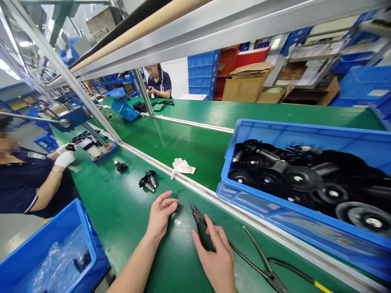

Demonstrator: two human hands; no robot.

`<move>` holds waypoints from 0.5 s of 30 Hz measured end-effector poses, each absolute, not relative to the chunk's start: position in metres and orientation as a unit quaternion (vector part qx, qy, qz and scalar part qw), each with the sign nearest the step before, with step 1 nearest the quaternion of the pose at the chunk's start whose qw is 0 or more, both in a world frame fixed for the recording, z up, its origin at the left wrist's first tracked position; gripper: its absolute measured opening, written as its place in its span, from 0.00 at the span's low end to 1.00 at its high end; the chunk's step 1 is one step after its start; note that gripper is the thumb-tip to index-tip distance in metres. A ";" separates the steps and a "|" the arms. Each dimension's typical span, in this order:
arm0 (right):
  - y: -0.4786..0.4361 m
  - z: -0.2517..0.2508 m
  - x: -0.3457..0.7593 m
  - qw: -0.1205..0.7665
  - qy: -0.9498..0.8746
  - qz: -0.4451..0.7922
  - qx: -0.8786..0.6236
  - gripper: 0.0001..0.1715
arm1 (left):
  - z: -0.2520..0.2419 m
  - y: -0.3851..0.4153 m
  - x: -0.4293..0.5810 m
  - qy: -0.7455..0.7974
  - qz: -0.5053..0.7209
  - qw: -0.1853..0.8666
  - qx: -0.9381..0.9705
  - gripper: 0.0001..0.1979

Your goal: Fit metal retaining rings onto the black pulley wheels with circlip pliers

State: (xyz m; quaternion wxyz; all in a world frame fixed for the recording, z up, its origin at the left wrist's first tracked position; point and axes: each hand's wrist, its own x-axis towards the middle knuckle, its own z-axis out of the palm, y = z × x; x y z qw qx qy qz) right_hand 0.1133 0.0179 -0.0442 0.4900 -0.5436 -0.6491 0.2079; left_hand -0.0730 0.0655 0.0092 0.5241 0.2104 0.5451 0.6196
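My left hand [161,215] rests on the green table [122,207] with its fingers loosely curled, and it holds nothing. A small metal clip [178,222] lies just right of its fingertips. My right hand [216,256] lies over the handles of small black pliers [197,217], fingers closed on them, with the tips pointing away from me. Two black-and-silver parts [148,180] lie farther out on the table.
A blue bin [293,138] of black wheeled parts stands at the right. Large long-handled pliers [262,260] lie at the lower right. A white glove [182,167] lies on the belt. A co-worker's gloved hands [65,154] work at the left. Another blue bin [58,240] sits at the lower left.
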 end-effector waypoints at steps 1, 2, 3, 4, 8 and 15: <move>0.018 -0.045 0.113 0.482 -0.655 0.197 -0.547 0.35 | 0.009 0.066 -0.073 0.549 0.624 0.520 0.198 0.36; 0.018 -0.045 0.112 0.476 -0.660 0.186 -0.551 0.34 | 0.008 0.066 -0.073 0.551 0.627 0.518 0.188 0.37; 0.018 -0.046 0.112 0.473 -0.663 0.177 -0.553 0.34 | 0.008 0.066 -0.073 0.550 0.629 0.519 0.181 0.37; 0.018 -0.046 0.111 0.470 -0.667 0.170 -0.553 0.34 | 0.008 0.065 -0.072 0.547 0.629 0.524 0.175 0.37; 0.017 -0.046 0.110 0.453 -0.679 0.163 -0.554 0.31 | 0.011 0.064 -0.070 0.540 0.621 0.542 0.169 0.36; 0.016 -0.045 0.110 0.434 -0.701 0.169 -0.540 0.28 | 0.017 0.062 -0.069 0.577 0.619 0.506 0.169 0.37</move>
